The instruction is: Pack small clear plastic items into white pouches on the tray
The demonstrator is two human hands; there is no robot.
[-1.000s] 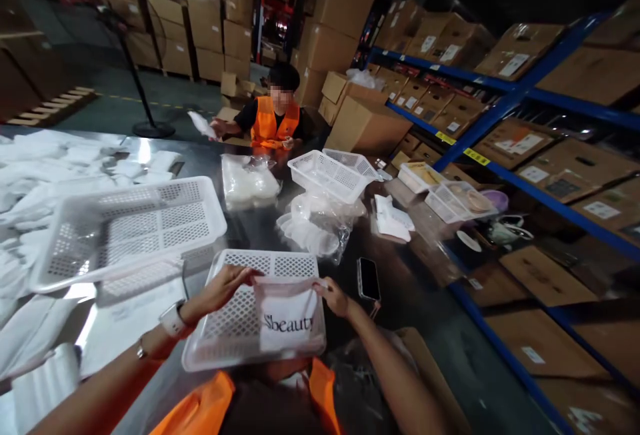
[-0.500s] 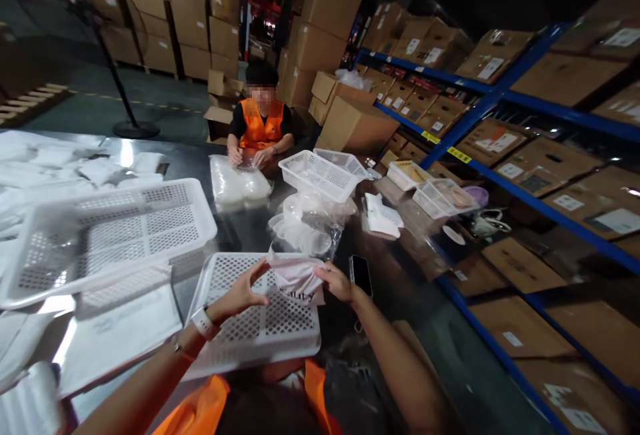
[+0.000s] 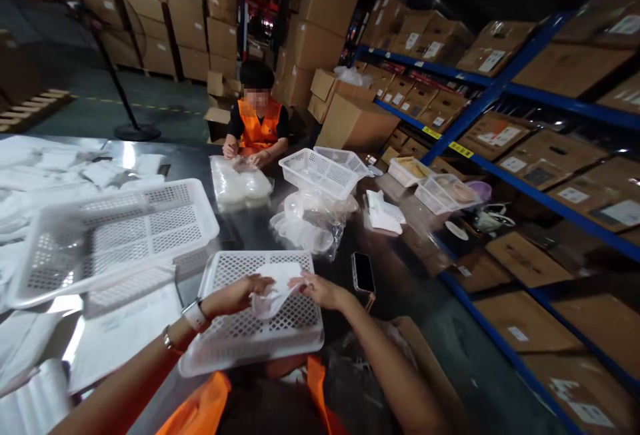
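A small white cloth pouch [image 3: 274, 283] lies folded inside the white perforated tray [image 3: 235, 338] right in front of me. My left hand [image 3: 235, 294] grips its left side. My right hand [image 3: 317, 288] presses on its right edge with the fingers spread over it. The printed side of the pouch is hidden. A watch sits on my left wrist.
A larger white tray [image 3: 115, 232] stands tilted at the left, over white packets [image 3: 60, 168]. A black phone [image 3: 363, 272] lies right of my tray. Clear plastic bags [image 3: 310, 225], more trays [image 3: 320, 172] and a co-worker in an orange vest [image 3: 256, 130] are across the table. Blue shelving [image 3: 500, 175] with cartons runs along the right.
The pouch, held up flat with its print facing me a second ago, was folded over and brought down into the tray. Both hands came down with it.
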